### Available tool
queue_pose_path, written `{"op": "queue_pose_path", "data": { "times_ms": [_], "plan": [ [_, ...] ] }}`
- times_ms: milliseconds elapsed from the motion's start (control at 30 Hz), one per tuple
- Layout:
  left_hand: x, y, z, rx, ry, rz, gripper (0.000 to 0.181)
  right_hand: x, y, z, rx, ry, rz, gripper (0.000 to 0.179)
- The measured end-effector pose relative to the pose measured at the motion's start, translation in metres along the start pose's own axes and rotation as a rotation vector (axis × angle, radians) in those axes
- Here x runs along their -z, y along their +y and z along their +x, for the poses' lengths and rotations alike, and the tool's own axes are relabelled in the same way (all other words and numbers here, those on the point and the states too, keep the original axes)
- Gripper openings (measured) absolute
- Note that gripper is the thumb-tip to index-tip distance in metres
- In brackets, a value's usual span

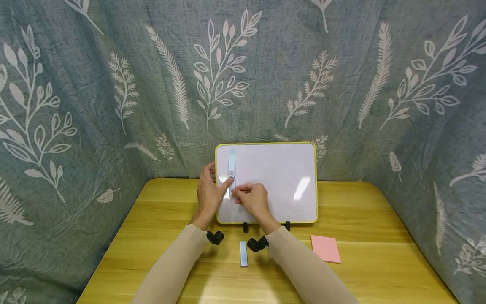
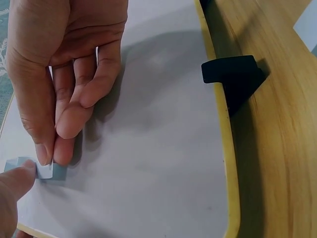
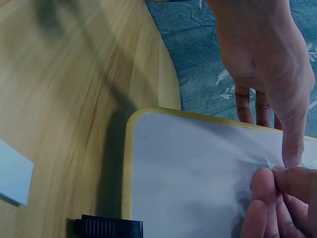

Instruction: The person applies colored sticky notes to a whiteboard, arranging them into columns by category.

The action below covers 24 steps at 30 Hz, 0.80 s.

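A whiteboard (image 1: pixel 271 177) with a yellow rim leans upright on the table. One light blue paper strip (image 1: pixel 232 159) is stuck near its upper left corner. Just below it lies a second light blue strip (image 2: pixel 45 171), partly covered by fingers. My left hand (image 1: pixel 209 192) grips the board's left edge, its fingers behind the rim and its thumb (image 2: pixel 17 183) pressing the second strip's upper part. My right hand (image 1: pixel 255 198) pinches that strip's lower end between thumb and index finger, close against the board; the other fingers are curled in the right wrist view.
Black stand feet (image 1: pixel 245 227) hold the board's lower edge. On the wooden table (image 1: pixel 152 253), a narrow pad of blue strips (image 1: pixel 244 253) lies in front of the board, between my forearms. A pink square sticky-note pad (image 1: pixel 325 249) lies to the right. Patterned curtain (image 1: pixel 265 84) surrounds the table.
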<state>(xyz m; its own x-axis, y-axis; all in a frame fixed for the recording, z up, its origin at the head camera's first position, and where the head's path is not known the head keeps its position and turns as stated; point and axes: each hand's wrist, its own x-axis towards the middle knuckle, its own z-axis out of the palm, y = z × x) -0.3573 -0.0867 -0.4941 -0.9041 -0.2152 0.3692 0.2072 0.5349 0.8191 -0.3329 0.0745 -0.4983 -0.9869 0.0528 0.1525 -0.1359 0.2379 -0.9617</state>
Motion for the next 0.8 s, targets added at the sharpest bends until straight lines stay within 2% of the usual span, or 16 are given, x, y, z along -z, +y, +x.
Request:
{"op": "queue_pose_path", "data": {
  "times_ms": [800],
  "plan": [
    [-0.0005,0.0011,0.0020,-0.006,0.003,-0.001,0.089,-0.0013,-0.0037,-0.0006,-0.001,0.022,-0.027,0.013]
  ]
}}
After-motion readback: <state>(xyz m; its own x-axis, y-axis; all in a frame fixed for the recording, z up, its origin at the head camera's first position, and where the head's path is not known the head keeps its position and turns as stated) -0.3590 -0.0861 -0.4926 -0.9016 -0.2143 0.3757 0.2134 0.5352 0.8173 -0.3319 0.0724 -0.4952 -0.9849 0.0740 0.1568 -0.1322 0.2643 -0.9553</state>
